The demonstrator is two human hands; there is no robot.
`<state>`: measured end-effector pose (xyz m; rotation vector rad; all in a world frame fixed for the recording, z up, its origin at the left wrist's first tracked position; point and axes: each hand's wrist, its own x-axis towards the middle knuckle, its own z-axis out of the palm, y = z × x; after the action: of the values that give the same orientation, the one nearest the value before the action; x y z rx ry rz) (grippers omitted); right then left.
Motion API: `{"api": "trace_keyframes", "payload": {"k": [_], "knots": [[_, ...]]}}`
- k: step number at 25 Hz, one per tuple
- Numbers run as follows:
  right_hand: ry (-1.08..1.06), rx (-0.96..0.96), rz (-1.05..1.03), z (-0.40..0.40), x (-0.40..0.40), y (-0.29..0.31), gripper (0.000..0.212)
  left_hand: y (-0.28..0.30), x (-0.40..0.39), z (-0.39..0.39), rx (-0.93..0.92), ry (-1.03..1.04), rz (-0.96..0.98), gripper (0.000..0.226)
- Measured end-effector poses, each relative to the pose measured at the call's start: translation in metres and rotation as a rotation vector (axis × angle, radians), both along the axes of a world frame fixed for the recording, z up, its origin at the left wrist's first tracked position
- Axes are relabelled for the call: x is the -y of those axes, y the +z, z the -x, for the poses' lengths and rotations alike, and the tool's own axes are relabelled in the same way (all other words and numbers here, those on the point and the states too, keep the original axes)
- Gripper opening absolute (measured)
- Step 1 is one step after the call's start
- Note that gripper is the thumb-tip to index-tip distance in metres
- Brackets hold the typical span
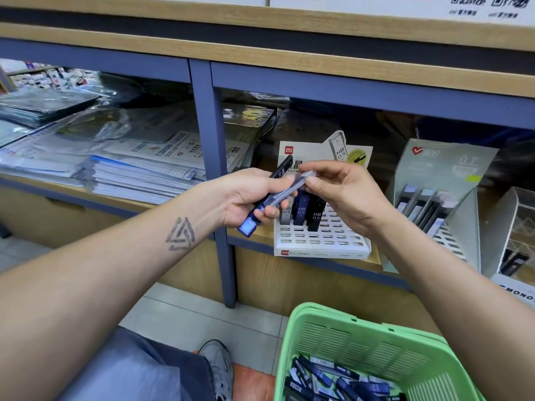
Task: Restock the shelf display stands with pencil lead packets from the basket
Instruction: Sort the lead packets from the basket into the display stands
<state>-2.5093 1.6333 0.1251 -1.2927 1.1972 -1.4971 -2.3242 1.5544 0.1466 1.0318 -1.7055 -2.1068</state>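
Left hand (pixel 254 198) grips spare lead packets (pixel 270 199); right hand (pixel 344 195) fingers pinch one free, toward the white stand (pixel 321 241) at 6 o'clock.

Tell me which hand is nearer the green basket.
Right. The right hand is up at the shelf, roughly above the green basket; the left hand is beside it, further left of the basket.

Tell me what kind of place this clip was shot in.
Most likely a stationery shop. A white slotted display stand on the shelf holds HB 0.5 pencil lead packets, plastic-wrapped paper goods are stacked in the next bay, and a green basket on the floor holds loose stock.
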Motion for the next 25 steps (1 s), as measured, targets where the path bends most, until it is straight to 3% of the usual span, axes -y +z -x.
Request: {"api": "trace_keyframes", "payload": {"k": [3, 5, 8, 10, 13, 25], "knots": [[-0.100, -0.135, 0.043, 0.004, -0.003, 0.003, 0.017, -0.011, 0.003, -0.001, 0.252, 0.053, 0.147, 0.027], [-0.166, -0.350, 0.015, 0.005, -0.004, 0.011, 0.019, -0.018, 0.006, -0.002, 0.394, 0.099, 0.221, 0.028], [-0.232, -0.752, -0.006, -0.006, -0.002, 0.011, 0.015, -0.016, 0.006, -0.002, 0.413, 0.096, 0.139, 0.033], [-0.283, -0.884, 0.024, -0.014, 0.002, 0.003, 0.011, -0.011, 0.004, 0.001, 0.367, 0.089, 0.059, 0.042], [-0.315, -0.918, 0.042, -0.019, 0.006, -0.011, 0.010, -0.008, 0.004, 0.004, 0.319, 0.103, 0.017, 0.046], [-0.304, -0.893, 0.055, -0.022, 0.011, -0.017, 0.007, -0.019, 0.017, -0.004, 0.303, 0.125, 0.094, 0.015]]}}
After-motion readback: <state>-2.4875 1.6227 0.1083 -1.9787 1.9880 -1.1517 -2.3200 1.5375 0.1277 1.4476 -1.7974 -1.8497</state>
